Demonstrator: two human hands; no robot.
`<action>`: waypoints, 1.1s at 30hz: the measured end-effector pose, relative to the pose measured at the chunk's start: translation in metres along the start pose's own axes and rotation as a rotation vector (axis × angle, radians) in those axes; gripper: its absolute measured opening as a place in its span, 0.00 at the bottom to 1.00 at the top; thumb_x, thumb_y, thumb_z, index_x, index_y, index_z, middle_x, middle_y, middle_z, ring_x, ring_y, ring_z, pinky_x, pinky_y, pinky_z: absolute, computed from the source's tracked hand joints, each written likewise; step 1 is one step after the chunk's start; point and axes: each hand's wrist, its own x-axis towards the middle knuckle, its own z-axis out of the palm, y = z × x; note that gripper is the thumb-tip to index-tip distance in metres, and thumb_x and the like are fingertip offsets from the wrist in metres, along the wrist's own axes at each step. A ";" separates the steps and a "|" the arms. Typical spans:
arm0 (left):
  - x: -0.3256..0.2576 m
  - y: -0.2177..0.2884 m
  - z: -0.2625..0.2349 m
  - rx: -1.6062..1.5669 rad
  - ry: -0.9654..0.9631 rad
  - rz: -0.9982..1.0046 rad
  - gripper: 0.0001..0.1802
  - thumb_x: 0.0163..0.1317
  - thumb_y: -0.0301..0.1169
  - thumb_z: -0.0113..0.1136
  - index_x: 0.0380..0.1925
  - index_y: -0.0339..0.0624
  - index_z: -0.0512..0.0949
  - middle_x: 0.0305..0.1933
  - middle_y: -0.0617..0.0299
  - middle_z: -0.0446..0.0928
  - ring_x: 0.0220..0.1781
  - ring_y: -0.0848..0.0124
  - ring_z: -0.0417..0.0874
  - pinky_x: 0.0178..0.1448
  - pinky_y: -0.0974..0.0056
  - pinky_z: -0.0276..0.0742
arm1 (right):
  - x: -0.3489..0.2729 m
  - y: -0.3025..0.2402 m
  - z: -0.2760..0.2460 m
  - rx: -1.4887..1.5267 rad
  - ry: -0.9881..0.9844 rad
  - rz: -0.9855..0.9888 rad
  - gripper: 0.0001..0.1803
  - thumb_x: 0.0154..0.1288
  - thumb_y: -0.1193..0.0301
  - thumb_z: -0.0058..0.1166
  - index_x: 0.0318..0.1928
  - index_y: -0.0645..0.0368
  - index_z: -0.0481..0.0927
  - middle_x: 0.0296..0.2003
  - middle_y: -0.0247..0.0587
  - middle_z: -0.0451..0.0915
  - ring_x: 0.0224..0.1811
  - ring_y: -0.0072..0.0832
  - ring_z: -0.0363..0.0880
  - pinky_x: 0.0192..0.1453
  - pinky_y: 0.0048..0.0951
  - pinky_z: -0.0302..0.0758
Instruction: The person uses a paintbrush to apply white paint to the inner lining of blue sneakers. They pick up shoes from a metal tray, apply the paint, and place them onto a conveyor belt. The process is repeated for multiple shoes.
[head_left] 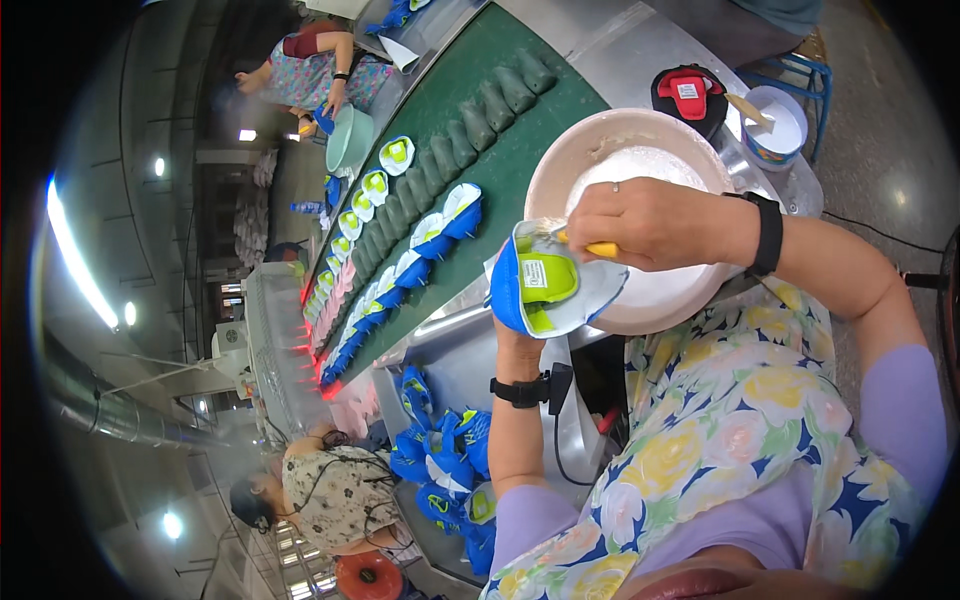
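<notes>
My left hand (517, 344) holds up a blue shoe upper (508, 292) from beneath, and most of its fingers are hidden behind it. The upper has a white inner edge and a lime-green inside with a white label. In my right hand (640, 222) is a brush with a yellow handle (601, 249), its tip at the upper's white edge. Right behind both hands stands a large pale basin (560, 150) holding white paste, partly covered by my right hand and forearm.
Shoe uppers (436, 236) and dark shoe lasts (478, 123) line a green conveyor (545, 60). Blue uppers (450, 470) are heaped on a metal table. A white bucket (775, 130) with a brush and a red-and-black upper (689, 95) stand right. Two people work across the belt and lower left.
</notes>
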 end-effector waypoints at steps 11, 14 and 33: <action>0.126 -0.010 -0.130 0.081 0.357 0.044 0.09 0.71 0.30 0.50 0.49 0.51 0.71 0.37 0.66 0.74 0.30 0.74 0.72 0.28 0.69 0.67 | -0.053 0.008 -0.013 0.117 0.268 0.457 0.09 0.59 0.79 0.62 0.40 0.62 0.77 0.35 0.46 0.80 0.37 0.38 0.82 0.42 0.32 0.77; 0.175 -0.028 -0.151 0.122 0.444 0.017 0.14 0.72 0.28 0.45 0.56 0.52 0.65 0.49 0.59 0.74 0.42 0.63 0.77 0.43 0.58 0.80 | -0.066 0.013 0.001 0.154 0.213 0.604 0.08 0.60 0.80 0.60 0.39 0.63 0.77 0.35 0.46 0.80 0.38 0.39 0.82 0.43 0.32 0.77; -0.410 0.086 -0.312 1.609 2.314 -0.494 0.40 0.56 0.46 0.64 0.61 0.29 0.66 0.63 0.40 0.68 0.66 0.47 0.66 0.70 0.49 0.60 | -0.102 0.031 0.030 0.277 0.165 0.816 0.07 0.73 0.76 0.46 0.47 0.66 0.73 0.46 0.42 0.74 0.50 0.28 0.73 0.59 0.27 0.69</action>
